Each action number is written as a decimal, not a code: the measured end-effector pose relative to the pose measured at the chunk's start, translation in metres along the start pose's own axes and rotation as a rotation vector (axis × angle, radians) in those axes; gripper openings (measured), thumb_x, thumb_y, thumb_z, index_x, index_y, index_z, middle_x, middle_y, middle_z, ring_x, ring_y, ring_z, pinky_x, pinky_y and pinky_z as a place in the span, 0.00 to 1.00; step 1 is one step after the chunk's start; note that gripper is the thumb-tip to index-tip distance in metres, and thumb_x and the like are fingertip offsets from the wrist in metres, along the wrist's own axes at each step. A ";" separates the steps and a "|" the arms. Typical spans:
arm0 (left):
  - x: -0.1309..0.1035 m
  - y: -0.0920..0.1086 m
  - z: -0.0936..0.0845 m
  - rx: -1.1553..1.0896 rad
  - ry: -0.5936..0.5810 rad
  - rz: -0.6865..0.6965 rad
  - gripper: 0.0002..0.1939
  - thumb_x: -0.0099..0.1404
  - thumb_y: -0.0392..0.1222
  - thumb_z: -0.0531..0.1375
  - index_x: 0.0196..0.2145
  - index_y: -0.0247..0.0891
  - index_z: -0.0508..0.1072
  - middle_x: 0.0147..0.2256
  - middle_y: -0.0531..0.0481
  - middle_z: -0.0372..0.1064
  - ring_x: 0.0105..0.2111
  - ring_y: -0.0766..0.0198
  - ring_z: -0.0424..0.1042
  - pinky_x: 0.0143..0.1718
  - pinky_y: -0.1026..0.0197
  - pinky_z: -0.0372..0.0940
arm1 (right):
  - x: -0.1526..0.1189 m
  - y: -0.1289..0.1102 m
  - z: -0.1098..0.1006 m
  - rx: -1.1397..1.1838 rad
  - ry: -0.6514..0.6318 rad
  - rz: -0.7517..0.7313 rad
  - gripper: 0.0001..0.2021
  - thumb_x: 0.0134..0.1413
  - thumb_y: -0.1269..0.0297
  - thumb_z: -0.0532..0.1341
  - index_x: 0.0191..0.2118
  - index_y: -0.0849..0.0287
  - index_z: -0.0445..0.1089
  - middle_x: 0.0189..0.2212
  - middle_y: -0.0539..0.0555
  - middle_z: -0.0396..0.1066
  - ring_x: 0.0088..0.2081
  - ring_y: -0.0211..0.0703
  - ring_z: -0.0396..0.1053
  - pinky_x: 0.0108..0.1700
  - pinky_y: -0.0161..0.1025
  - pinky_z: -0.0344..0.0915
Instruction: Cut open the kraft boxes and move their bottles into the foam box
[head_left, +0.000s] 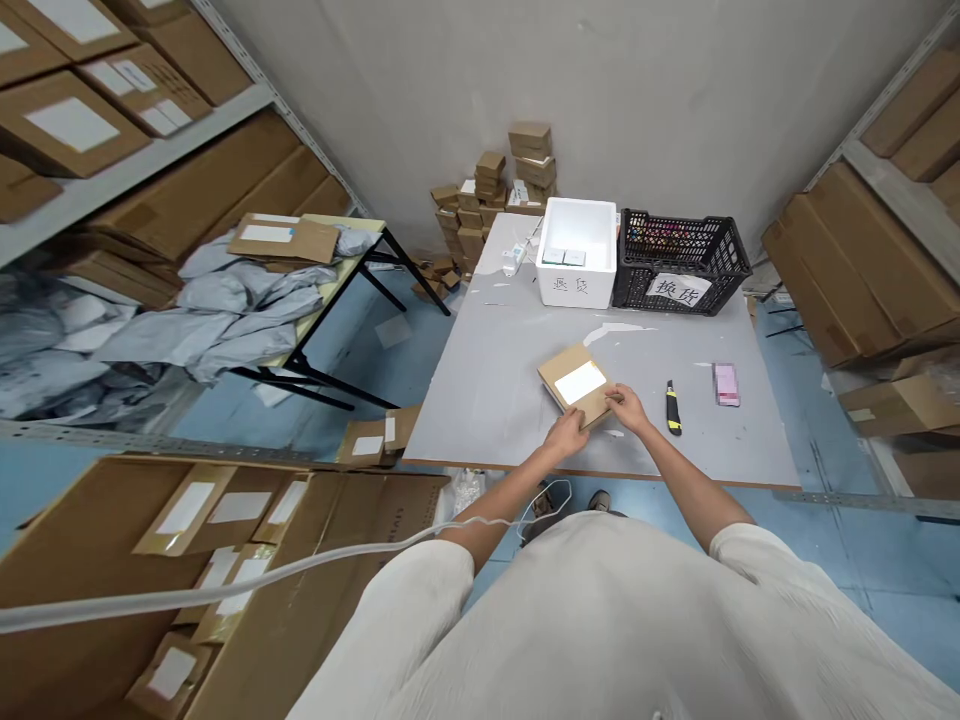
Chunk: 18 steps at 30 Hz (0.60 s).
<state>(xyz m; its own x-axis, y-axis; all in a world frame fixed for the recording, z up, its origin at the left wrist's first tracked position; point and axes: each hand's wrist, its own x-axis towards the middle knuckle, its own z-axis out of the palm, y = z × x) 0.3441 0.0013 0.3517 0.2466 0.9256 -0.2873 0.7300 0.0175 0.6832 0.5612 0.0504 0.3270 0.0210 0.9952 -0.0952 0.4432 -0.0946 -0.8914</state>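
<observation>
A small brown cardboard box (561, 366) with a white label (580, 382) on top is tilted over the grey table, near its front edge. My left hand (568, 433) grips the box's near edge, fingers closed on it. At the right corner, my right hand (626, 408) pinches the cardboard between thumb and fingers. To the right of that hand lies a black and yellow utility knife (673, 410). Farther right, a pink-screened phone (726, 384) rests flat on the table.
At the table's (495, 350) back stand a white foam box (576, 290) and a black plastic crate (679, 265). Small boxes (534, 160) are stacked by the wall. Grey parcels (225, 300) cover a side table. A large carton (315, 570) holds labelled boxes. A white cable (300, 568) crosses low left.
</observation>
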 end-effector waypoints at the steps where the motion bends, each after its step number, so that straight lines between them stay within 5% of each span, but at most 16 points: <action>1: 0.006 -0.003 -0.004 0.021 -0.017 0.004 0.20 0.69 0.53 0.66 0.53 0.40 0.78 0.57 0.38 0.77 0.60 0.44 0.75 0.60 0.51 0.69 | -0.001 0.001 0.000 0.004 -0.006 0.012 0.09 0.49 0.57 0.67 0.38 0.51 0.77 0.51 0.58 0.78 0.67 0.61 0.69 0.69 0.59 0.66; 7: 0.055 -0.020 -0.038 0.113 0.020 0.029 0.28 0.68 0.41 0.61 0.65 0.39 0.75 0.65 0.37 0.71 0.68 0.45 0.67 0.71 0.46 0.61 | -0.009 0.011 -0.001 -0.031 0.106 0.111 0.16 0.50 0.59 0.66 0.46 0.52 0.77 0.63 0.62 0.70 0.74 0.60 0.59 0.72 0.57 0.64; 11: 0.087 -0.028 -0.054 0.145 0.027 0.029 0.29 0.68 0.40 0.60 0.66 0.41 0.72 0.68 0.38 0.66 0.70 0.44 0.63 0.72 0.44 0.57 | -0.019 0.016 0.000 -0.050 0.127 0.148 0.20 0.52 0.58 0.65 0.51 0.54 0.75 0.60 0.61 0.72 0.66 0.57 0.68 0.72 0.58 0.65; 18: 0.112 -0.039 -0.074 0.249 0.031 0.033 0.25 0.68 0.39 0.60 0.62 0.44 0.71 0.69 0.36 0.61 0.73 0.42 0.56 0.73 0.41 0.53 | -0.032 0.015 0.018 0.041 0.131 0.363 0.41 0.53 0.55 0.67 0.73 0.55 0.63 0.72 0.65 0.62 0.52 0.52 0.79 0.63 0.54 0.74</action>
<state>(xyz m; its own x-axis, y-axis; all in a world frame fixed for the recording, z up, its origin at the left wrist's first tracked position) 0.2961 0.1326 0.3421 0.2558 0.9354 -0.2440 0.8573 -0.1028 0.5045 0.5514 0.0165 0.3087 0.2853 0.8911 -0.3529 0.3494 -0.4395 -0.8275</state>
